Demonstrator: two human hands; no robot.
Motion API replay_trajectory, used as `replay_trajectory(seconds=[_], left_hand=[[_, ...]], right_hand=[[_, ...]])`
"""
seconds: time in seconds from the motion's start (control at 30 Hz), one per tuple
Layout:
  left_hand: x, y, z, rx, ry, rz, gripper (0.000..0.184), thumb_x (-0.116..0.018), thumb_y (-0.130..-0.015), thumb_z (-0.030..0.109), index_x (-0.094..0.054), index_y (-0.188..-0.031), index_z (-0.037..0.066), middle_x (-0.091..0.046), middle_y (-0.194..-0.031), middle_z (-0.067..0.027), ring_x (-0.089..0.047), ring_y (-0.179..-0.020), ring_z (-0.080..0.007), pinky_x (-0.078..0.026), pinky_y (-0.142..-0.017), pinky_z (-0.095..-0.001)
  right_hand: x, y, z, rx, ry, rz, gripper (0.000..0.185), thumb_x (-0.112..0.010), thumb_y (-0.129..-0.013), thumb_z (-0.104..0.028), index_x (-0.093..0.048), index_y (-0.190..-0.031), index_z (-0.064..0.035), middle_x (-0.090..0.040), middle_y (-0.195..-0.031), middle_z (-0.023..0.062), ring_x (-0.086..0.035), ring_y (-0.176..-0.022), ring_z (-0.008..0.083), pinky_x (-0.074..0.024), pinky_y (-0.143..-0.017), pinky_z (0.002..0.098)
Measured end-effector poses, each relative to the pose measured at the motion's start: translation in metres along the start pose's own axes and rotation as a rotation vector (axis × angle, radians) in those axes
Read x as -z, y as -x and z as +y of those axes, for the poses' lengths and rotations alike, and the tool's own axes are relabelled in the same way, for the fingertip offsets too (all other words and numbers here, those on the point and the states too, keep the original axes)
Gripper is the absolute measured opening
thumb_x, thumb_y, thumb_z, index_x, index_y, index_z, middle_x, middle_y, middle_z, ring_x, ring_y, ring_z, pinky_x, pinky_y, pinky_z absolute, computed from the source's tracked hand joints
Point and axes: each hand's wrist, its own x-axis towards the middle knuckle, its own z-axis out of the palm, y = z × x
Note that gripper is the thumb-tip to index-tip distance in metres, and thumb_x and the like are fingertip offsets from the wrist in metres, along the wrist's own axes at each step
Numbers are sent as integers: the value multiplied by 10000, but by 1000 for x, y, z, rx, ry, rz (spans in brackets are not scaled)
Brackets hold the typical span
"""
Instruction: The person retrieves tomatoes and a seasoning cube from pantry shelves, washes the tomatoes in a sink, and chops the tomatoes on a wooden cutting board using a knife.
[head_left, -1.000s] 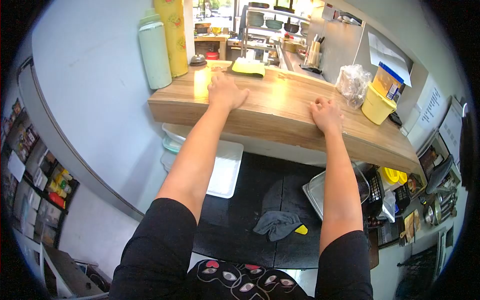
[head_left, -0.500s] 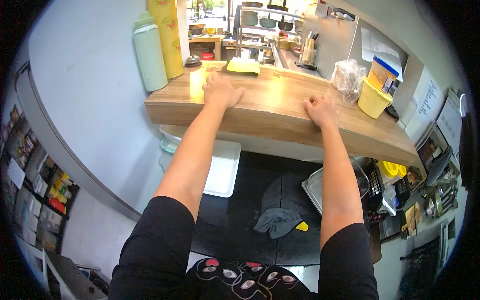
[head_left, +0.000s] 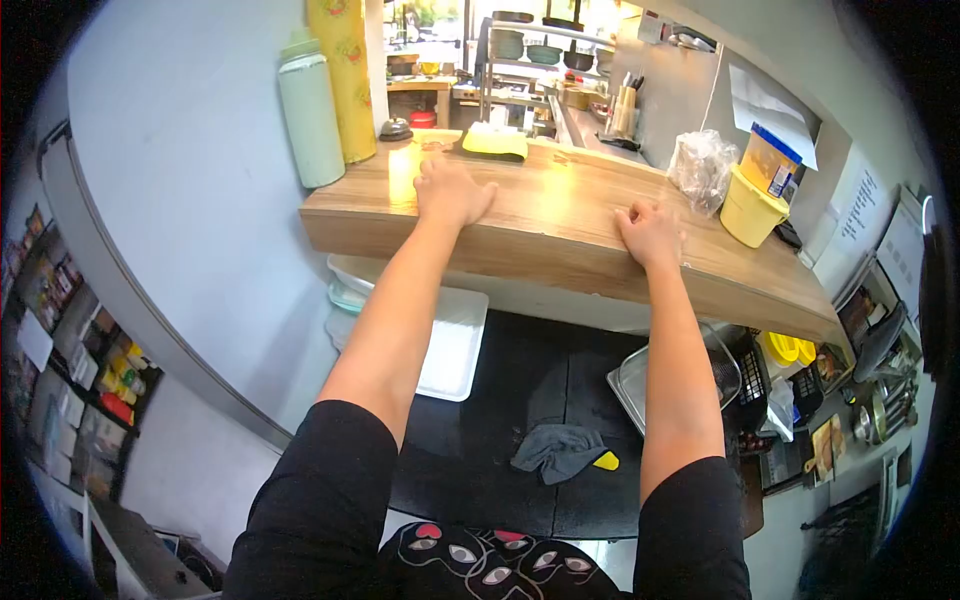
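Both arms reach forward onto a wooden counter. My left hand rests on its top near the front edge, thumb out to the side and fingers forward, holding nothing. Further right, my right hand leans on the same edge with its fingers bent and apart; nothing shows in it. Beyond the left hand lie a yellow folded cloth and a dark call bell. To the right of the right hand stand a crumpled clear plastic bag and a yellow tub with a blue-lidded container on it.
A pale green bottle stands at the counter's left end by the wall. Below is a black table with a grey cloth, a white tray and a metal tray. A kitchen with shelved bowls lies beyond.
The whole view has shifted slightly, with everything a little lower and to the right. Both hands stay in about the same places on the counter.
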Motion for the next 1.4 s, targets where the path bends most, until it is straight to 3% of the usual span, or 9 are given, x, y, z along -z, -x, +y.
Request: replay_trajectory(seconds=[0.13,0.3,0.4,0.6,0.7,0.8,0.9,1.2,1.4], left_hand=[[-7,3,-1,-22,39,171,634,-544,-770,538,-557,-1151,31,-457,-1254,-215,-389,-1206,-302,-336,-972,-432],[-13,-4,-3,22,98,91,643,-560,-761,527,-534,-1174,35,-479,-1242,-213,-413,-1193,-309,-346,-965,-447],[-8,-4,-1,6,50,14,659,-564,-762,521,-510,-1206,38,-481,-1238,-214,-414,-1192,-312,-342,-972,-448],[-8,0,1,12,28,102,652,-577,-763,502,-500,-1223,46,-485,-1216,-221,-412,-1192,-315,-349,-970,-443],[-9,1,-1,9,91,94,648,-577,-763,505,-503,-1216,48,-488,-1206,-225,-418,-1185,-318,-357,-966,-432],[-7,-1,-1,20,111,65,644,-568,-768,512,-512,-1204,41,-495,-1204,-214,-435,-1167,-323,-361,-965,-423],[-8,-2,-1,-2,45,44,629,-542,-783,510,-527,-1180,21,-504,-1207,-180,-445,-1149,-304,-360,-955,-411],[-7,-4,0,-15,-19,22,666,-500,-789,560,-557,-1151,4,-530,-1195,-190,-459,-1145,-315,-377,-957,-419],[-12,-7,-4,-34,-15,37,671,-499,-790,569,-561,-1148,5,-525,-1192,-197,-460,-1141,-314,-383,-948,-420]], right_hand=[[0,11,0,16,-29,158,435,-512,-799,-488,-611,-1077,-169,-556,-1133,135,-454,-1151,257,-318,-951,517],[-12,-1,2,-7,-175,192,456,-503,-803,-495,-612,-1072,-143,-567,-1128,120,-469,-1137,273,-339,-934,527],[1,-1,2,47,-9,-22,457,-496,-806,-496,-610,-1078,-146,-567,-1132,106,-469,-1137,277,-343,-929,530],[3,11,-1,23,30,147,459,-491,-813,-495,-603,-1097,-152,-561,-1156,103,-465,-1144,277,-328,-942,521],[-12,2,4,38,-49,216,424,-511,-804,-517,-608,-1003,-155,-587,-1074,90,-487,-1083,272,-328,-924,504],[-10,2,2,-24,-93,198,433,-498,-813,-528,-597,-1007,-153,-590,-1089,70,-489,-1090,262,-324,-924,511],[2,3,-1,-6,-29,17,510,-454,-832,-534,-577,-1141,-147,-531,-1226,77,-434,-1185,263,-297,-965,533],[3,4,0,15,-2,51,406,-494,-811,-499,-635,-901,-129,-573,-1114,67,-477,-1110,262,-340,-923,509],[2,4,-1,13,2,59,376,-508,-807,-487,-630,-876,-138,-582,-1078,66,-490,-1084,262,-345,-913,505]])
